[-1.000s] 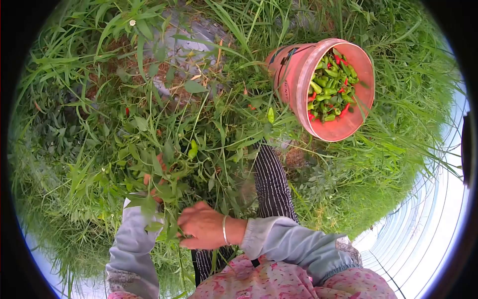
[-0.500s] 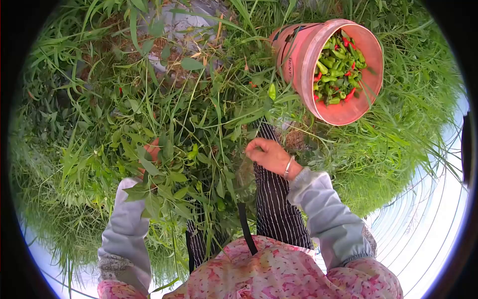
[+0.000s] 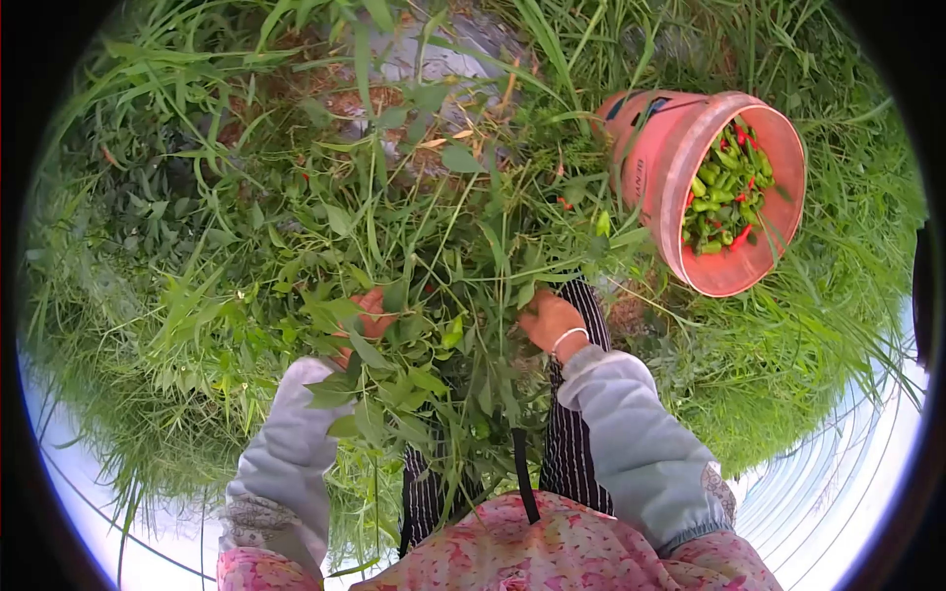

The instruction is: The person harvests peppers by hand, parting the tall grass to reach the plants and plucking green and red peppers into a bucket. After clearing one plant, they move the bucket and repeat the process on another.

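A leafy pepper plant (image 3: 394,379) stands in front of me, a light green pepper (image 3: 452,333) hanging among its leaves. My left hand (image 3: 372,313) reaches into the foliage on the left side; leaves cover most of its fingers, so its grip is hidden. On the other side of the plant, my right hand (image 3: 554,321) has curled fingers at the stems. Their tips go behind leaves, and whatever they hold cannot be made out. Above my right hand another green pepper (image 3: 603,224) shows.
A pink bucket (image 3: 662,148) leans at the upper right, its mouth toward me, with many green and some red peppers (image 3: 727,187) inside. Tall grass (image 3: 838,325) surrounds the plants. Grey plastic sheeting (image 3: 434,49) lies on the ground at the top.
The view has shifted, so the bucket and plants appear farther right and lower. My right hand has moved left relative to the plants, into the leaves. My left hand remains in the foliage.
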The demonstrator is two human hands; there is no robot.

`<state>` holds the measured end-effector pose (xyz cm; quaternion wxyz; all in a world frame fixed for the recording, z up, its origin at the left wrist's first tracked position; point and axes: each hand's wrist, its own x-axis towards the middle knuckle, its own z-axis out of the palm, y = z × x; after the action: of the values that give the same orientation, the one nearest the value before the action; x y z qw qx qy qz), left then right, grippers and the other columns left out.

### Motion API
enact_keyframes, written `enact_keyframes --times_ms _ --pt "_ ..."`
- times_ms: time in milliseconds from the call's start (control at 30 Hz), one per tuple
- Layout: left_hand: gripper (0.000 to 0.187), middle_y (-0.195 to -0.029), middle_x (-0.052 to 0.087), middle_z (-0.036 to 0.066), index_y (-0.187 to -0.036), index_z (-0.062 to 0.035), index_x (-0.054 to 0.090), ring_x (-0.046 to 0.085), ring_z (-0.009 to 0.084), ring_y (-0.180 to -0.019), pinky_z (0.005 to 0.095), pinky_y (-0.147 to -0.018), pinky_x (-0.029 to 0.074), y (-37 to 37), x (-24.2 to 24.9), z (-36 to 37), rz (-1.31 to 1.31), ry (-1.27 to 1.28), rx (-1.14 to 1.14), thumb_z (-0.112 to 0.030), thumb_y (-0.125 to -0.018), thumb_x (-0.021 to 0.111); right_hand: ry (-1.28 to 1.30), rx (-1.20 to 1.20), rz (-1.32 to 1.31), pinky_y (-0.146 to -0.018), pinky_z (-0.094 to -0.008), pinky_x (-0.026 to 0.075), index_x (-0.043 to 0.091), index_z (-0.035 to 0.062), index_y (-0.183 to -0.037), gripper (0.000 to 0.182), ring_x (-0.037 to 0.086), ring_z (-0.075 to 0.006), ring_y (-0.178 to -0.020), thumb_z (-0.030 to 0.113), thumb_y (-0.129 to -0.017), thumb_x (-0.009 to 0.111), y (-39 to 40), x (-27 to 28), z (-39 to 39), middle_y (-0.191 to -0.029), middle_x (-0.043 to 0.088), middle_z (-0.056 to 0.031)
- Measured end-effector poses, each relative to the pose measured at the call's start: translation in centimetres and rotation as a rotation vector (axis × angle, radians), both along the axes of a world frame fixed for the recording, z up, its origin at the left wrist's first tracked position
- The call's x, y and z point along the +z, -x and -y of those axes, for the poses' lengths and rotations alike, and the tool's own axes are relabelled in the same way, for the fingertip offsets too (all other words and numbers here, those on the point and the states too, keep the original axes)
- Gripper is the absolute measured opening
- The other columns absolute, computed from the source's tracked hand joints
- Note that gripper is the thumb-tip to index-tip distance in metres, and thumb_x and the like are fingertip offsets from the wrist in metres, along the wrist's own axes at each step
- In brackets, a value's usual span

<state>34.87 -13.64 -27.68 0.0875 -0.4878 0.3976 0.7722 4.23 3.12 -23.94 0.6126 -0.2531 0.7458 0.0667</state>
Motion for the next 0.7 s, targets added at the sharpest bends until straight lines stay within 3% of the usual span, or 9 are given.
enact_keyframes --times_ms 33,100,167,267,367,467,500,567,700 --pt "0.05 -0.124 0.049 0.013 -0.12 -0.002 0.05 0.051 0.0238 -0.11 0.0365 -0.089 0.046 -1.6 -1.6 -0.8 -0.109 -0.111 0.103 -0.028 -0.079 0.063 0.093 -0.004 -0.037 -0.071 -0.039 0.049 0.056 0.0009 -0.09 0.026 0.063 -0.0328 -0.077 0.023 -0.076 0.059 0.2 0.7 -0.2 -0.082 0.063 -0.0208" --pt "0.066 -0.129 0.044 0.013 -0.123 -0.001 0.048 0.047 0.0251 -0.115 0.0372 -0.091 0.045 -5.1 -6.1 -0.9 -0.37 -0.333 0.17 -0.034 -0.071 0.071 0.031 -0.271 0.098 -0.066 -0.0345 0.049 0.055 0.001 -0.092 0.024 0.064 -0.0248 -0.069 0.02 -0.078 0.058 0.7 1.4 -0.3 -0.077 0.064 -0.0165" --pt "0.062 -0.128 0.045 0.013 -0.124 -0.0018 0.047 0.049 0.0257 -0.113 0.0384 -0.09 0.046 -4.9 -6.6 -0.5 -0.434 -0.41 0.149 -0.034 -0.074 0.066 0.035 -0.516 0.2 -0.056 -0.0274 0.046 0.054 0.0017 -0.099 0.023 0.062 -0.0121 -0.059 0.016 -0.081 0.054 0.9 2.2 -0.7 -0.069 0.063 -0.008" --pt "0.057 -0.128 0.045 0.014 -0.126 -0.003 0.045 0.052 0.0265 -0.11 0.0401 -0.089 0.047 -3.3 -5.0 0.3 -0.38 -0.552 0.132 -0.034 -0.08 0.059 0.037 -0.548 0.202 -0.057 -0.0273 0.046 0.052 0.0018 -0.108 0.03 0.06 -0.0133 -0.059 0.018 -0.083 0.055 1.2 3.7 0.0 -0.068 0.065 -0.008" --pt "0.052 -0.127 0.046 0.014 -0.127 -0.0042 0.044 0.054 0.0273 -0.106 0.0419 -0.087 0.049 -2.8 -4.7 1.1 -0.362 -0.714 0.16 -0.034 -0.085 0.052 0.119 -0.544 0.202 -0.059 -0.026 0.046 0.056 0.0049 -0.104 0.024 0.059 -0.0125 -0.063 0.016 -0.082 0.057 0.9 5.7 0.5 -0.072 0.065 -0.0086" --pt "0.047 -0.127 0.047 0.015 -0.128 -0.0054 0.043 0.057 0.0281 -0.103 0.0436 -0.086 0.05 -2.7 -7.7 2.2 -0.164 -1.239 0.062 -0.034 -0.091 0.045 0.251 -0.506 0.255 -0.061 -0.024 0.046 0.059 0.0056 -0.096 0.016 0.059 -0.0104 -0.066 0.013 -0.082 0.058 -0.3 7.9 0.8 -0.074 0.064 -0.0063" --pt "0.046 -0.128 0.046 0.015 -0.13 -0.0046 0.04 0.056 0.0278 -0.105 0.0436 -0.087 0.049 -1.5 -4.1 1.8 -0.274 -1.03 0.245 -0.032 -0.093 0.044 0.305 -0.486 0.295 -0.061 -0.0227 0.046 0.059 0.0052 -0.094 0.013 0.058 -0.0095 -0.067 0.011 -0.083 0.059 -1.1 8.7 0.8 -0.075 0.063 -0.0048" --pt "0.05 -0.13 0.044 0.015 -0.133 -0.0028 0.036 0.053 0.0277 -0.109 0.0434 -0.089 0.048 -1.0 -1.9 1.8 -0.386 -0.718 0.355 -0.031 -0.093 0.045 0.364 -0.372 0.352 -0.062 -0.024 0.047 0.06 0.0045 -0.09 0.01 0.059 -0.0117 -0.069 0.011 -0.083 0.059 -2.4 10.1 1.0 -0.076 0.063 -0.0047" --pt "0.067 -0.131 0.042 0.015 -0.135 0.0 0.03 0.05 0.0289 -0.113 0.0432 -0.091 0.046 -1.7 -1.6 1.1 -0.471 -0.415 0.215 -0.035 -0.086 0.058 0.228 0.126 0.454 -0.068 -0.0346 0.049 0.062 0.0046 -0.086 0.02 0.062 -0.0256 -0.075 0.024 -0.082 0.06 -4.3 11.1 1.3 -0.081 0.064 -0.0113"
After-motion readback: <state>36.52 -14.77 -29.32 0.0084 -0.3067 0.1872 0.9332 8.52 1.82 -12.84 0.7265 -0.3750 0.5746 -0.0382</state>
